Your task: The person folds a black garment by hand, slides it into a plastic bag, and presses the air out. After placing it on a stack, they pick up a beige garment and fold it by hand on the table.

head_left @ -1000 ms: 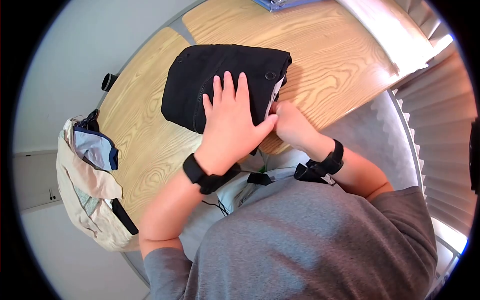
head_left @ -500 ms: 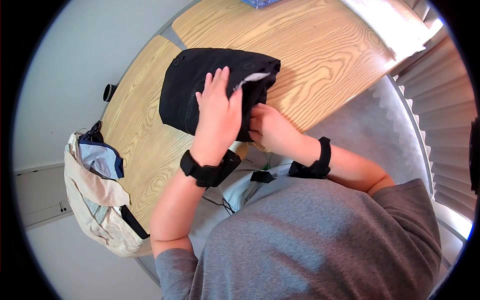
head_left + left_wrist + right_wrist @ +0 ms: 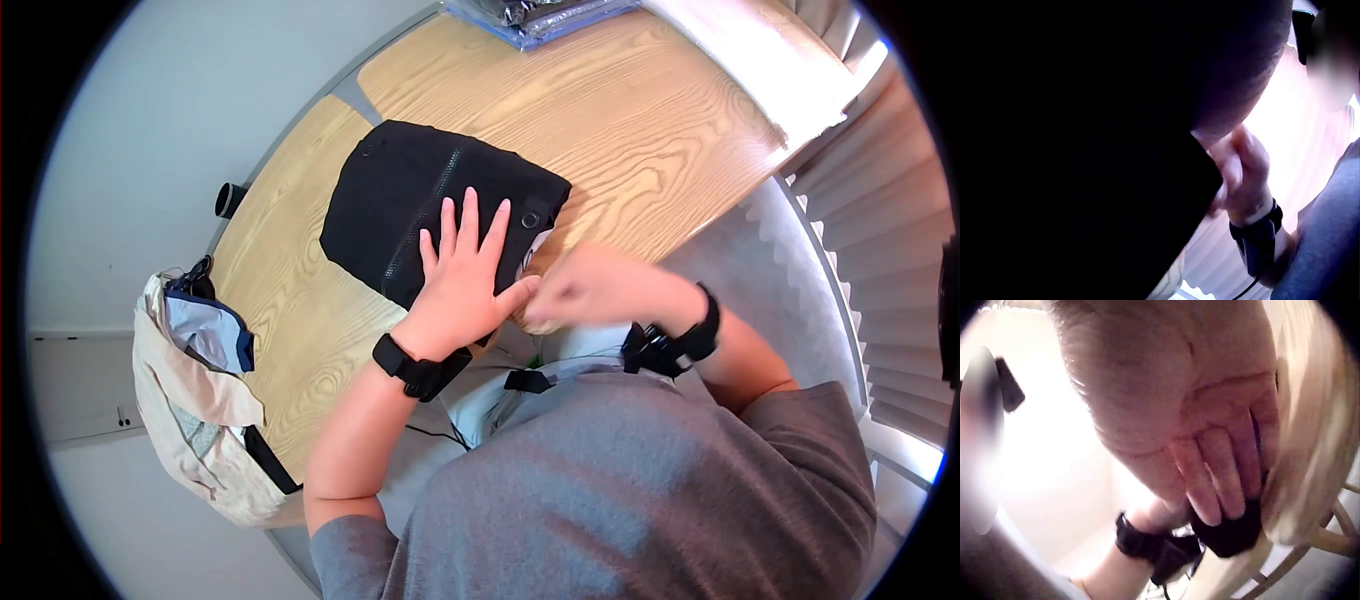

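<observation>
Bundle (image 3: 375, 210) is set on surface (image 3: 640, 110). L hand (image 3: 455, 295) is laid on its top; R hand (image 3: 610, 290) is held nr its R corner, contact unclear. Clothes (image 3: 190, 375) are heaped at surface's L edge, w/ cylinder (image 3: 229, 200) placed further back. Packs (image 3: 560, 22) are laid at far edge; curtain (image 3: 880, 270) is hung beyond R edge.

- Table (image 3: 640, 140): tan with wavy brown grain
- Folded fabric (image 3: 385, 190) on the table: solid black
- Shirt (image 3: 620, 480) beside the table: heathered grey
- Cloth (image 3: 170, 370) near the table's edge: cream
</observation>
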`<state>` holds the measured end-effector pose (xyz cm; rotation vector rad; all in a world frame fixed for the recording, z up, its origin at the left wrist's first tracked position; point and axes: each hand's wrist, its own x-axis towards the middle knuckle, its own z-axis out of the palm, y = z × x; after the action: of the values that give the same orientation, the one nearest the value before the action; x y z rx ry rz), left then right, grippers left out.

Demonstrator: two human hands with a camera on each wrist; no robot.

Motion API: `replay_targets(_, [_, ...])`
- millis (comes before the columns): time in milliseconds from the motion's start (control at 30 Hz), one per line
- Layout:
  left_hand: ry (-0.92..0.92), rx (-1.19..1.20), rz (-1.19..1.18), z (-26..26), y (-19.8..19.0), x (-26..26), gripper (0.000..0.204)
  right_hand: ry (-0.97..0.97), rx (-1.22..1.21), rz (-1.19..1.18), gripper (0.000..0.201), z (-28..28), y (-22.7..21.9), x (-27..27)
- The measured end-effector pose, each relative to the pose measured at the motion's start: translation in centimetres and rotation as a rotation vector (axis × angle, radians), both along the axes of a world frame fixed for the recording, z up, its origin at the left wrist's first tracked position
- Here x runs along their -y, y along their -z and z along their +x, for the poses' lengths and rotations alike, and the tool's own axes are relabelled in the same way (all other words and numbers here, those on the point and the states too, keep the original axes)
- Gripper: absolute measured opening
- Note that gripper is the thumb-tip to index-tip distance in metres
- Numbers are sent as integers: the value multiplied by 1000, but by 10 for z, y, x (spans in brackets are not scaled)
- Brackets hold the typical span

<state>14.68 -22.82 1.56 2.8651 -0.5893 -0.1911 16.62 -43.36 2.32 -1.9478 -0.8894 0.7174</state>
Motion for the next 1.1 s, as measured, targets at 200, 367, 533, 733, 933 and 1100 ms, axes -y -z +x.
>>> replay_targets(200, [-44,-181,-289,5,-2,-10,58,767,171,85,34,60,31,-6])
replay_targets(367, [91,38,-410,10,-12,-36,58,601,239,11,36,68,2,-20])
replay_targets(533, [-57,138,120,14,-16,-58,80,549,122,60,34,79,15,-14])
replay_targets(733, [-44,3,135,19,-14,-61,83,364,976,-60,50,60,2,-39])
replay_targets(933, [-54,-48,139,46,-19,-82,91,91,960,-283,54,59,31,-55])
replay_targets(1100, [-72,-200,30,58,3,-92,99,83,911,-289,55,61,40,-57])
